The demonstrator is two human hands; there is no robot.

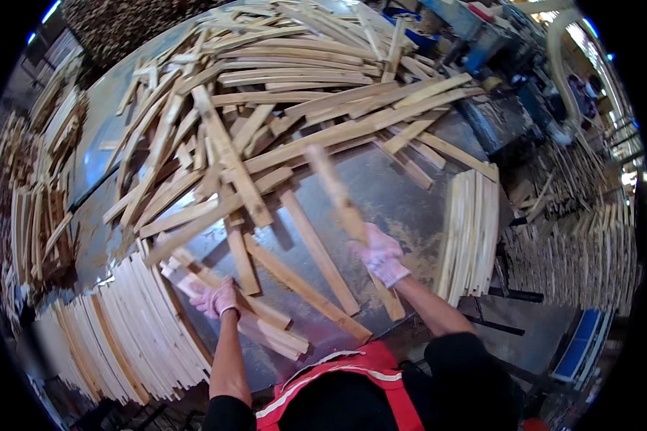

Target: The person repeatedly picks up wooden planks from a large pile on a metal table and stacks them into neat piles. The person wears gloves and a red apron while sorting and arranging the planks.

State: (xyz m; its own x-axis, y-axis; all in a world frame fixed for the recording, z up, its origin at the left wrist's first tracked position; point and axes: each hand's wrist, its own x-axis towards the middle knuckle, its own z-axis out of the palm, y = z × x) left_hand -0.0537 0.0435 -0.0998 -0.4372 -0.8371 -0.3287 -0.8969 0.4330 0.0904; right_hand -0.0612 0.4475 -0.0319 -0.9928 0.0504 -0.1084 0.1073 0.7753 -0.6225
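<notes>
My right fingers (365, 249) clasp a blurred wooden slat (340, 201), angled above the metal counter (418, 219); my left fingers (207, 302) curl round pale slats (272, 336), near a long slat row (126, 330); heaped boards (295, 74) lie ahead.

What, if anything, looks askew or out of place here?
The heap of wooden strips on the metal table lies crisscrossed at many angles, which looks untidy against the aligned left row and right row. Sawdust is scattered near the latter. No clear damage shows.
</notes>
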